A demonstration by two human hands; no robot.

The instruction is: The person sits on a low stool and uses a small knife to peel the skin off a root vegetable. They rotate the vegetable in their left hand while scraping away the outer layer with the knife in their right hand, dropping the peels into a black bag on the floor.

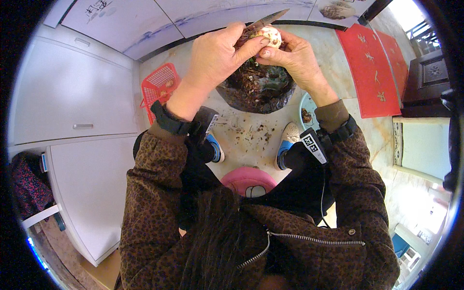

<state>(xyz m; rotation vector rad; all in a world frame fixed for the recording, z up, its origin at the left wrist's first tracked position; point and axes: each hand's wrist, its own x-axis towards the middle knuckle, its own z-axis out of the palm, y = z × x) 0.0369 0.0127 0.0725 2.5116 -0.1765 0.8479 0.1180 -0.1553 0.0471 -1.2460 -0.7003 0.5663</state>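
My left hand [226, 50] is shut on a knife whose handle is hidden in the fist. The knife's blade [269, 20] points up and to the right. In my right hand [299, 59] is a pale, partly peeled root or tuber [271, 37] with brown spots. Both thumbs press against its near side, and dark soil marks the thumbnails. Below the hands, a black plastic bag [273, 103] holds dark peelings and stringy scraps.
A red plastic basket [148, 81] with a few pale pieces stands at left. By my right forearm, a light blue basin [314, 125] holds a brown root. Crumbs litter the tiled floor [239, 141] between my shoes. White cabinets [76, 87] and a red mat [373, 72] flank the area.
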